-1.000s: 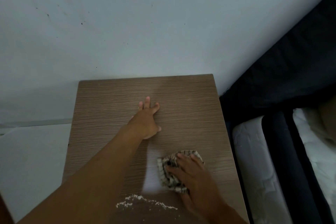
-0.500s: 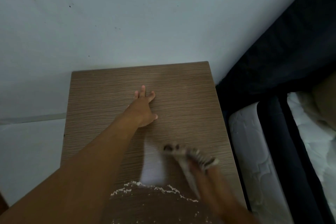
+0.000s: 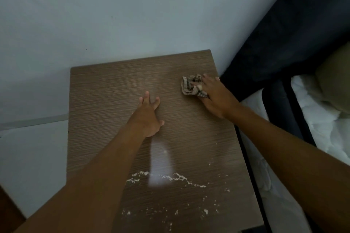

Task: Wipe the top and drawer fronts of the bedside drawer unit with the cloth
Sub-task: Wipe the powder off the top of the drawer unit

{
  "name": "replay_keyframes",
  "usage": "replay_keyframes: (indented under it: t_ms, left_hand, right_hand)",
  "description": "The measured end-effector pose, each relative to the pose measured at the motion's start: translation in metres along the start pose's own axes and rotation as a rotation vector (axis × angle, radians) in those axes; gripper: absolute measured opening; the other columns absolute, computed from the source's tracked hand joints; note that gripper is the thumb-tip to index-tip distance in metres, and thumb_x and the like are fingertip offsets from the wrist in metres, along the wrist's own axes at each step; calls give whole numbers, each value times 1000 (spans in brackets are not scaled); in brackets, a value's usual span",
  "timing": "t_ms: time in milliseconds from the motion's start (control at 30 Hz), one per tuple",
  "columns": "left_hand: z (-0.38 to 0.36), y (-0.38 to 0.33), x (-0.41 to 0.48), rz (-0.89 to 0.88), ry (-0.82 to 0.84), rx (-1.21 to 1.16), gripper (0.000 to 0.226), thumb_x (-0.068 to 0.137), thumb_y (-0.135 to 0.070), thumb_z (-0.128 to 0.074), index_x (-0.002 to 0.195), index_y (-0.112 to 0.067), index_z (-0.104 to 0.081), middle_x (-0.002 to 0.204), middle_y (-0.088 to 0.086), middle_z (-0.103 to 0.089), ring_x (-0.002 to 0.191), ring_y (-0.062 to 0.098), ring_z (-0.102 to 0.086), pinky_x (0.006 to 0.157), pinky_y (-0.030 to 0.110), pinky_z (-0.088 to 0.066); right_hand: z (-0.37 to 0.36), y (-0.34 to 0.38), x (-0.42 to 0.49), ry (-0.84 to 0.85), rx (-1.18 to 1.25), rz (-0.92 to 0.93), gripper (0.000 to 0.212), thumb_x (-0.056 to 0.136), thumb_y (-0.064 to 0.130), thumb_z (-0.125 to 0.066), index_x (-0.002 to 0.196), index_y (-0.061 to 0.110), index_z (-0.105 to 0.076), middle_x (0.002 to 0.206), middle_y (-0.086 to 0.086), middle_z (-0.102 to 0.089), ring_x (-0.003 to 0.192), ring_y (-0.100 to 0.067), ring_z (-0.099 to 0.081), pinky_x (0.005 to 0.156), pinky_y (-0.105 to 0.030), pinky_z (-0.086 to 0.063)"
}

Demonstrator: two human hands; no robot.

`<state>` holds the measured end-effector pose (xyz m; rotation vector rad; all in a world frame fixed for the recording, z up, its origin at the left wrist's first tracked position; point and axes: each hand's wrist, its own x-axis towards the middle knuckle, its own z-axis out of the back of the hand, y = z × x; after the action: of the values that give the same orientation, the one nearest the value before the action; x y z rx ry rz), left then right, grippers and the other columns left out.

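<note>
The brown wood-grain top of the bedside drawer unit fills the middle of the view. My left hand lies flat on it near the centre, fingers apart, holding nothing. My right hand presses a crumpled checked cloth onto the far right corner of the top. White crumbs or powder lie in a line across the near part of the top, with more specks closer to me. The drawer fronts are out of sight.
A pale wall rises right behind the unit. A bed with a dark headboard and a white mattress stands close along the right side. Pale floor lies to the left.
My right hand has swept the cloth from the near middle of the top up to the far right corner. The left hand has stayed flat in place.
</note>
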<state>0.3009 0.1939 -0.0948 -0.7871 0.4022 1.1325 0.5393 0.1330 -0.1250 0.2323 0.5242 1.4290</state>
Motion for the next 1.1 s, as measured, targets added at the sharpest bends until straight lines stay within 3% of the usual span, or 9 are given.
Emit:
replay_keyframes:
  t_ms: [33, 133, 267, 533, 833, 967, 1033, 1100]
  left_hand:
    - [-1, 0, -1, -2, 5, 5, 81, 94, -28, -59, 154, -27, -5, 160, -2, 23, 148, 20, 15, 120, 42, -8]
    - [-4, 0, -6, -9, 20, 17, 81, 94, -28, -59, 155, -26, -5, 160, -1, 22, 149, 21, 14, 121, 41, -7]
    - [-10, 1, -15, -16, 28, 45, 80, 94, -29, -59, 155, -25, -6, 161, 0, 20, 149, 22, 12, 120, 40, -6]
    - [-24, 9, -38, -45, 68, 57, 77, 96, -27, -56, 155, -25, -5, 160, 0, 22, 149, 23, 14, 121, 41, -8]
    - [-33, 17, -54, -55, 74, 27, 70, 99, -14, -49, 154, -27, -7, 159, -4, 24, 148, 19, 16, 119, 41, -4]
    - [-34, 22, -57, -67, 87, 10, 68, 100, -8, -44, 154, -27, -8, 159, -5, 25, 148, 19, 16, 120, 41, -5]
    - [-35, 24, -60, -71, 83, -2, 67, 100, -4, -42, 154, -27, -9, 159, -5, 23, 148, 18, 16, 119, 40, -6]
    - [-36, 27, -62, -87, 64, -9, 67, 100, -2, -41, 154, -26, -11, 160, -5, 21, 148, 17, 15, 119, 39, -7]
  right_hand:
    - [-6, -1, -5, -34, -10, 18, 46, 103, 32, -41, 148, 24, -38, 156, -8, -32, 147, -22, -21, 118, -32, -2]
    - [-17, 9, -29, -144, 21, 13, 43, 102, 26, -46, 145, 24, -43, 154, -9, -36, 146, -21, -24, 116, -25, 1]
    - [-34, 14, -69, -134, 49, 8, 43, 100, 27, -43, 143, 25, -46, 152, -6, -41, 145, -19, -26, 116, -18, 5]
    - [-67, 35, -150, -177, 104, -63, 47, 92, 19, -54, 139, 23, -51, 149, -6, -45, 144, -19, -29, 121, -42, -14]
    - [-111, 90, -218, -176, 152, -175, 49, 94, 31, -41, 142, 26, -47, 155, -1, -36, 147, -15, -21, 122, -37, -4]
    - [-127, 114, -239, -169, 225, -166, 47, 93, 29, -44, 140, 28, -47, 154, 2, -37, 147, -13, -22, 121, -40, -11]
    - [-126, 127, -247, -172, 276, -140, 46, 94, 28, -43, 139, 33, -46, 152, 8, -38, 145, -7, -24, 121, -33, -12]
    - [-109, 139, -247, -174, 399, -221, 37, 99, 28, -42, 129, 48, -46, 139, 20, -48, 132, 6, -39, 111, -17, -28]
